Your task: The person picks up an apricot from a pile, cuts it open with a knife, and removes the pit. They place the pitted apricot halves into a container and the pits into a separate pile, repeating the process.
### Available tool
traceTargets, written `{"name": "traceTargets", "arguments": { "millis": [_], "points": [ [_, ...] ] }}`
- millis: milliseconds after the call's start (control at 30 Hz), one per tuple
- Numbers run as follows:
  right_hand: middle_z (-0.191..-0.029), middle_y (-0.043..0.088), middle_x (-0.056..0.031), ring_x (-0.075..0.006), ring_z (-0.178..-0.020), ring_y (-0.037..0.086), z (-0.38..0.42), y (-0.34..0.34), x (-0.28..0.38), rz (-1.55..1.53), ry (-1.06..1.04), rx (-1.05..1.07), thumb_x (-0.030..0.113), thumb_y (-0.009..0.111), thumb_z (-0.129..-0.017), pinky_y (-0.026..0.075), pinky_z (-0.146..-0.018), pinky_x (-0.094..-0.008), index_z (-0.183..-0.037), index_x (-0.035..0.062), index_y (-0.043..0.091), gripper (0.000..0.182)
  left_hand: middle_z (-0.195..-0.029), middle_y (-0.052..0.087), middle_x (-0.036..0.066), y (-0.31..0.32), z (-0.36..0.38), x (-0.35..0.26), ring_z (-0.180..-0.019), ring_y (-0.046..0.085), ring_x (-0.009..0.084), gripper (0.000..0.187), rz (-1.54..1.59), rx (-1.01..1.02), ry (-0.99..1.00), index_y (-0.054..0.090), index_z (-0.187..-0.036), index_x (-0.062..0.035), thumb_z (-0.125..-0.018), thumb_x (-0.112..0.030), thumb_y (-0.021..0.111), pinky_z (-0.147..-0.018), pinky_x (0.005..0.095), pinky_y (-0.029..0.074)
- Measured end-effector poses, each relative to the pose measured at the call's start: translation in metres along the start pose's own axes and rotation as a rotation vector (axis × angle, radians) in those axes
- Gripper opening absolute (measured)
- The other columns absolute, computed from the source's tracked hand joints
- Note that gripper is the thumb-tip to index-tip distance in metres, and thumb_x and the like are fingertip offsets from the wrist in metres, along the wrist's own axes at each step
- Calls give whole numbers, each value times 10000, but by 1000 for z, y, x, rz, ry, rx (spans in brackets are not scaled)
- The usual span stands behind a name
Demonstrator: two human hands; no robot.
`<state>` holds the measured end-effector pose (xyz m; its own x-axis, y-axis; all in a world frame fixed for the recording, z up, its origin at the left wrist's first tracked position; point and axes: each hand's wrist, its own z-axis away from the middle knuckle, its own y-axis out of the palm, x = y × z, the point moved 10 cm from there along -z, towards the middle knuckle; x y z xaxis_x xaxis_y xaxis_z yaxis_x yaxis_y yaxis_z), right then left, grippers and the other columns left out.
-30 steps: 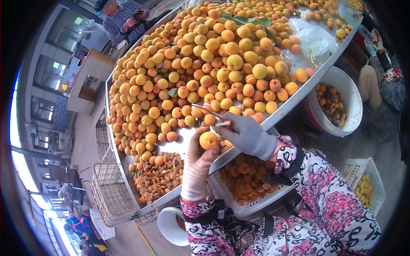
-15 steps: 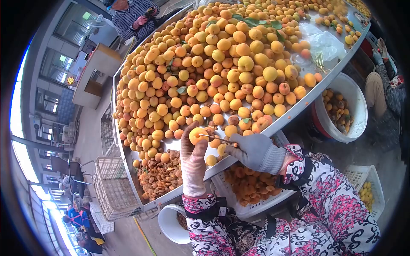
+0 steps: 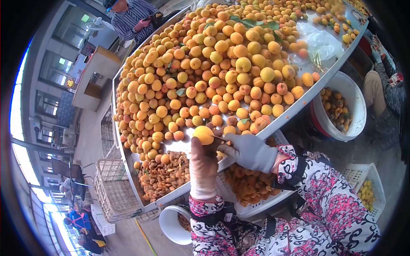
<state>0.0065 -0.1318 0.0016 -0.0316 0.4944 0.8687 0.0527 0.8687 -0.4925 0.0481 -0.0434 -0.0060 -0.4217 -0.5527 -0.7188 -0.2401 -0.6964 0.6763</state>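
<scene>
My left hand (image 3: 204, 168), in a stained light glove, is closed around a yellow-orange apricot (image 3: 203, 135) and holds it above the table edge. A grey glove covers my right hand (image 3: 253, 150), whose fingers are wrapped round a thin metal tool (image 3: 219, 138). The tool's tip meets the right side of the apricot; most of its handle is hidden by my fingers. Beyond both hands lies a large heap of whole apricots (image 3: 192, 81). Left of my left hand is a pile of brownish apricot pieces (image 3: 164, 177) on the same table.
The metal table rim (image 3: 299, 106) runs just past my hands. Below it stands a white crate (image 3: 260, 205) of apricot halves. A white bucket (image 3: 174, 226) and a larger bucket (image 3: 356, 98) flank me. Co-workers are at the far side (image 3: 134, 21) and right (image 3: 384, 81).
My left hand has shifted slightly right and turned, with the apricot showing more of its side. My right hand has moved a little left, and less of the tool shows.
</scene>
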Motion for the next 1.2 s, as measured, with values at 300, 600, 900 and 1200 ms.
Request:
{"name": "traceTargets", "arguments": {
  "millis": [300, 600, 900, 1200],
  "points": [
    [-788, 630, -182, -364, -746, 616, 3, 1, 4, -34, 29, -32, 387, 480, -903, 491, -642, -417, -1095, 73, 523, 371, -997, 601, 139, 9, 3, 17, -976, 553, 244, 429, 217, -16, -43, 519, -1120, -45, -882, -400, 549, -909, 390, 423],
    [-770, 627, -179, -367, -745, 613, -1, -9, -7, -46, 109, 69, 413, 476, -898, 481, -632, -445, -1013, 89, 541, 350, -1050, 559, 68, 11, 4, -22, -984, 539, 171, 458, -474, 12, 175, 456, -1199, -25, -823, -219, 633, -885, 298, 434],
    [-704, 599, -214, -375, -697, 609, 2, -7, 5, -47, 28, -83, 352, 505, -900, 482, -599, -405, -1150, 79, 529, 371, -986, 616, 77, 5, 4, 11, -901, 582, 193, 386, 84, -43, -4, 555, -1074, -22, -866, -344, 603, -826, 311, 460],
    [-723, 635, -146, -350, -687, 618, 6, 4, 6, 54, 9, -91, 398, 464, -903, 488, -604, -441, -1188, 119, 479, 399, -941, 595, 107, -22, -1, 3, -817, 588, 207, 464, 39, -177, 69, 458, -1190, -18, -895, -368, 535, -793, 350, 482]
  ]
}}
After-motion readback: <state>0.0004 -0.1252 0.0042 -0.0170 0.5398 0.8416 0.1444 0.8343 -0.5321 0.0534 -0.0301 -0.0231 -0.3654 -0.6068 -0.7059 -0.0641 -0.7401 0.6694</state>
